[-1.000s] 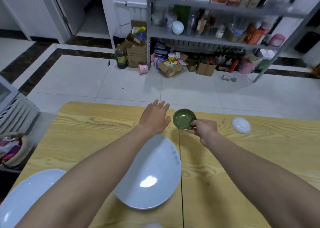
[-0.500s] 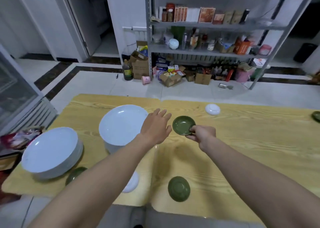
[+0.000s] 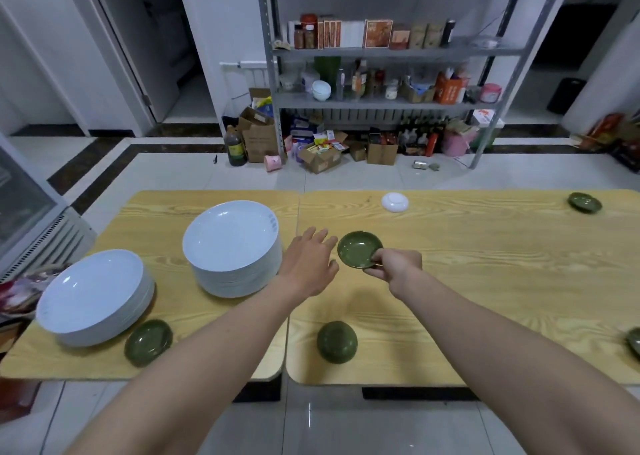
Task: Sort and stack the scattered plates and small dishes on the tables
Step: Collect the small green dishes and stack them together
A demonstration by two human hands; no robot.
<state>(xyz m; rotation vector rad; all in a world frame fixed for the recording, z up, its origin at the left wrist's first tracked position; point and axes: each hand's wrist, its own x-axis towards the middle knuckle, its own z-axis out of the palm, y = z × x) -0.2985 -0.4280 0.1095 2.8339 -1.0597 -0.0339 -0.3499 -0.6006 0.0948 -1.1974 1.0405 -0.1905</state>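
Two green dishes lie nearest the held dish (image 3: 358,253): an upside-down dish (image 3: 336,342) straight back toward the person, and an upright dish (image 3: 148,342) at the near left beside a plate stack (image 3: 93,298). The right hand (image 3: 398,264) pinches the held dish by its near-right rim, seemingly just above the table (image 3: 485,281). The left hand (image 3: 308,264) hovers just left of it, fingers loosely spread, holding nothing.
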